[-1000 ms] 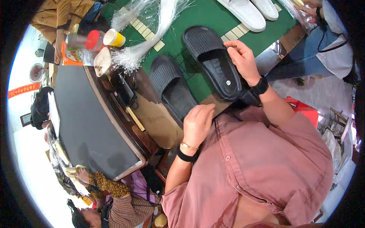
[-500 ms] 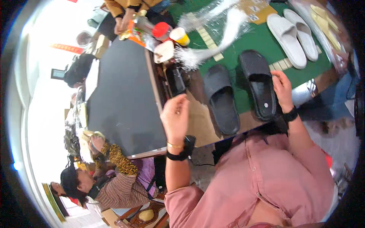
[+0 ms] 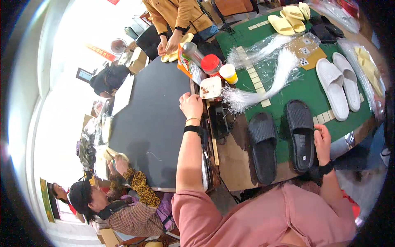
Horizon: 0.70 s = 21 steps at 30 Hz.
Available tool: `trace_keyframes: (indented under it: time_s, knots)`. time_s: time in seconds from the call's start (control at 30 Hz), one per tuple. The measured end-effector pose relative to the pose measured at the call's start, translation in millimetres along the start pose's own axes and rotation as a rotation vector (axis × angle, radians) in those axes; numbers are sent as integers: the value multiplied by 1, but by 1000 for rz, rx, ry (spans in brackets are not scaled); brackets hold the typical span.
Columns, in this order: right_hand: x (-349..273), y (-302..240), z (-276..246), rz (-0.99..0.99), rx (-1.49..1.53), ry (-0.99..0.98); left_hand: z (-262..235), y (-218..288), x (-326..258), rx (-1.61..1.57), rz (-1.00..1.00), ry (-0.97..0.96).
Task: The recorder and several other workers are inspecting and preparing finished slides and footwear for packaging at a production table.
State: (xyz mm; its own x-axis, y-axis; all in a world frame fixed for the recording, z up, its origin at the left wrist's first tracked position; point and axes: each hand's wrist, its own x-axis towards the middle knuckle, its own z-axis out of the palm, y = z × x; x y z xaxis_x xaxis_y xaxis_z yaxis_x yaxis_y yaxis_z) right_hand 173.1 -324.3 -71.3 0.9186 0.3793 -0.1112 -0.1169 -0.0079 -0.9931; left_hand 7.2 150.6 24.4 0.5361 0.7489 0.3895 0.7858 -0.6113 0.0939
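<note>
Black, ribbed slipper (image 3: 302,133) at the right hand (image 3: 323,142): fingers bent beside its outer edge, gap to the thumb unclear, so cannot tell whether they touch it or have hold of anything. Its mate, the left black slipper (image 3: 263,150), lies alongside, a little nearer the body, both soles down with toes pointing away. Left hand (image 3: 191,106) is well apart, fingers curled at the edge of the dark table (image 3: 156,115), just beside a white dish (image 3: 210,87); its palm is hidden, contents cannot be told.

Change: a second ago the left hand was at the heel of the left black slipper. Now only the right hand attends the pair.

Around: black tray (image 3: 218,119) between left hand and slippers. Yellow cup (image 3: 228,73) and red-lidded jar (image 3: 211,64) crowd behind the dish. Bundle of white strands (image 3: 284,68) sprawls over the green tabletop (image 3: 305,89), loose ends between dish and slippers, cluttering the way. White slippers (image 3: 332,82) lie to the right.
</note>
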Motion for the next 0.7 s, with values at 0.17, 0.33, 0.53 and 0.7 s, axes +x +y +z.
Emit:
trace_keyframes:
  time_s: [0.17, 0.33, 0.53, 0.7]
  knots:
    - [1, -1, 1, -5, -30, 0, 27, 8, 15, 100, 5, -6]
    - [-1, -5, 1, 34, 0, 3, 44, 13, 18, 185, -25, -10]
    - [-1, -4, 4, 13, 11, 24, 41, 15, 17, 172, -46, 54]
    - [-2, -9, 5, -1, 0, 4, -28, 56, 1, -650, -12, -115]
